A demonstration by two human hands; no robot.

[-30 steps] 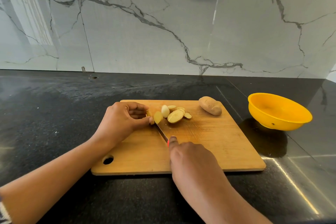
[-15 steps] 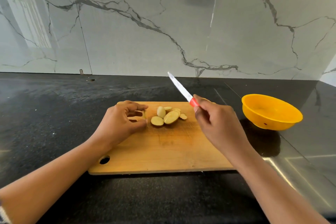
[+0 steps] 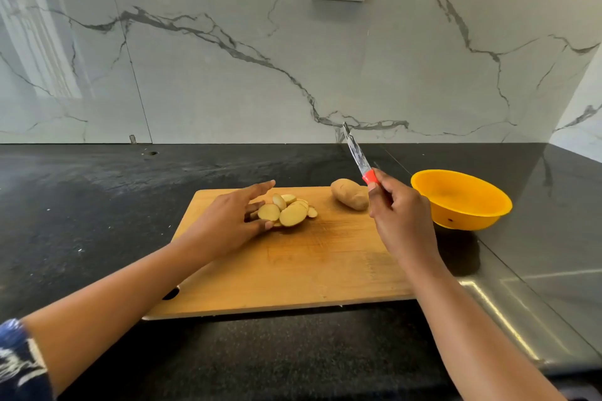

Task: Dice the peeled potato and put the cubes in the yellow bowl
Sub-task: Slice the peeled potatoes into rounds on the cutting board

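Wooden cutting board (image 3: 293, 273) with the yellow bowl (image 3: 461, 205) just to its right. Left hand (image 3: 228, 221), fingers straight and spread, touches the potato slices (image 3: 290, 213), an overlapping row lying left to right at far-centre. They are probably firm, wet and slippery, best pinned flat from above. Right hand (image 3: 402, 215) grips the knife (image 3: 357, 153), tip pointing far and upward.

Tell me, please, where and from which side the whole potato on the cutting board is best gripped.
Grip the whole potato across its narrow middle, from above and the left. It lies flat on the cutting board, long axis slanting far-left to near-right, both long flanks exposed. The open left hand seems best placed; the right hand holds the knife.
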